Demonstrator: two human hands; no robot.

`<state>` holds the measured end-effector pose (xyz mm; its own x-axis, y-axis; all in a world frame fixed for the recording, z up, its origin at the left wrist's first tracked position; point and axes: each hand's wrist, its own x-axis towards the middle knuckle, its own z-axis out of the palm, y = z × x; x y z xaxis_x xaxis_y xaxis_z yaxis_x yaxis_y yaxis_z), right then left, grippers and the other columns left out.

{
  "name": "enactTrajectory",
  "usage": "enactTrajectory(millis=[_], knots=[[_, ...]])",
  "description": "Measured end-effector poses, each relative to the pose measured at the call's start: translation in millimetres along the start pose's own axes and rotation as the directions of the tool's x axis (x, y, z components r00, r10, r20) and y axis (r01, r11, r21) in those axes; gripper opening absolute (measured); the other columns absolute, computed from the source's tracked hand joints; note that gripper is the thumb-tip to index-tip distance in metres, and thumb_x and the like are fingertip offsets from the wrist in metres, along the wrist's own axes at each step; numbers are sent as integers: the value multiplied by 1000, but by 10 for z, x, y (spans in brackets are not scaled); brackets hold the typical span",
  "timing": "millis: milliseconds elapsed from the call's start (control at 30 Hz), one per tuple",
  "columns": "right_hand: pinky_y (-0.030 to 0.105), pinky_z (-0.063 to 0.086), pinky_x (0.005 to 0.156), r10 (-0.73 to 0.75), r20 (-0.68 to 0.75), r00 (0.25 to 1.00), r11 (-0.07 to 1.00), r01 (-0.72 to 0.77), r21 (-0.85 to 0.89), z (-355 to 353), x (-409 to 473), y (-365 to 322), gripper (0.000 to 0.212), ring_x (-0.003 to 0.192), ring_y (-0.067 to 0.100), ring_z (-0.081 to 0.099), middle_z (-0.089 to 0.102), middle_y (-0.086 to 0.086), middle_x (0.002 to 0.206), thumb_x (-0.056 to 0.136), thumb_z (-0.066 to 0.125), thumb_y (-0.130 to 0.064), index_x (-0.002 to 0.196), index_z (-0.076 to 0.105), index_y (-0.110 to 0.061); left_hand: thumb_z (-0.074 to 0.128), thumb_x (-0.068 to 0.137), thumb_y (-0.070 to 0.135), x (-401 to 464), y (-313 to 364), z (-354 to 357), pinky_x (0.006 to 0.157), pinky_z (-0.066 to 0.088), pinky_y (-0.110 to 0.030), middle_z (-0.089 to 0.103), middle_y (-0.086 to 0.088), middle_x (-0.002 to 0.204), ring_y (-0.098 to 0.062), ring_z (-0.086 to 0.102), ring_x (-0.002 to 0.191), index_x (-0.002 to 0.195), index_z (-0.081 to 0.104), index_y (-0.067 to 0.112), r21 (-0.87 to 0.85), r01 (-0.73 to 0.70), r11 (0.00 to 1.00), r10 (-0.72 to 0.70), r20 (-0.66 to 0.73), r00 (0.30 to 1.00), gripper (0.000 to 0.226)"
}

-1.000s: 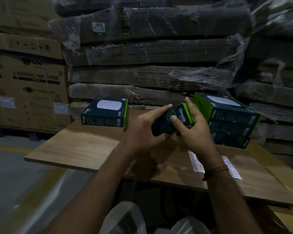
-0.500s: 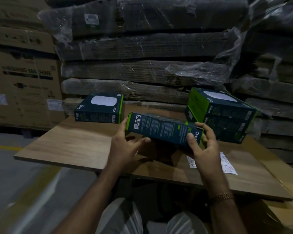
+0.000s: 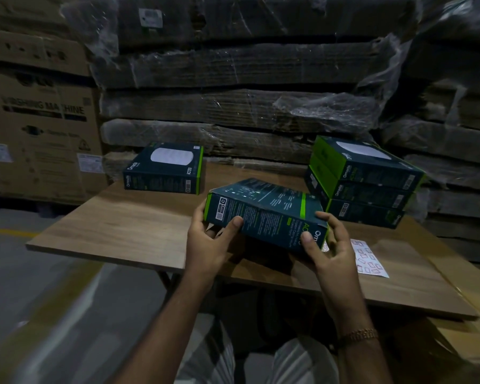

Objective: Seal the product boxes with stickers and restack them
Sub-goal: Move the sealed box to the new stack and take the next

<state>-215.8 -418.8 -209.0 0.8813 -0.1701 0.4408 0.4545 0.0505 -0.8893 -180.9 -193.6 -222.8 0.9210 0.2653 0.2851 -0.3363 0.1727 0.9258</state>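
Product box, the dark teal cardboard one with green stripes (image 3: pixel 263 214), is up in the air just above the brown wooden table (image 3: pixel 128 225), tilted, with its long side running from left to right. On the far left of the table lies one more dark teal box with a white oval on top (image 3: pixel 164 169), well apart. The left hand (image 3: pixel 211 239) pinches the left end of the held box, thumb on the near side. The right hand (image 3: pixel 327 248) holds the right end, thumb on the front and fingers curled behind. Just right of that hand lies the white sheet of small red stickers (image 3: pixel 369 259), so the right hand is nearer to it. Behind stands the pile of three teal and green boxes (image 3: pixel 363 184)
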Motion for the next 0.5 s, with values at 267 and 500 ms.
enactTrajectory(millis=[267, 500], knots=[[42, 65, 91, 48, 67, 997, 993, -41, -110, 83, -84, 101, 51, 112, 16, 76, 73, -4, 132, 86, 86, -6, 129, 69, -29, 87, 77, 46, -99, 3, 103, 107, 58, -45, 63, -3, 142, -16, 67, 123, 168, 12, 26, -100, 138, 985, -151, -142, 978, 119], [32, 64, 82, 144, 247, 958, 976, -97, -193, 175, -171, 310, 63, 96, 20, 79, 55, 4, 156, 81, 90, -1, 132, 72, -34, 95, 81, 22, 57, -167, -45, 108, 56, -50, 59, -3, 128, -23, 64, 123, 162, -18, 32, -245, 265, 932, -333, -302, 893, 139]])
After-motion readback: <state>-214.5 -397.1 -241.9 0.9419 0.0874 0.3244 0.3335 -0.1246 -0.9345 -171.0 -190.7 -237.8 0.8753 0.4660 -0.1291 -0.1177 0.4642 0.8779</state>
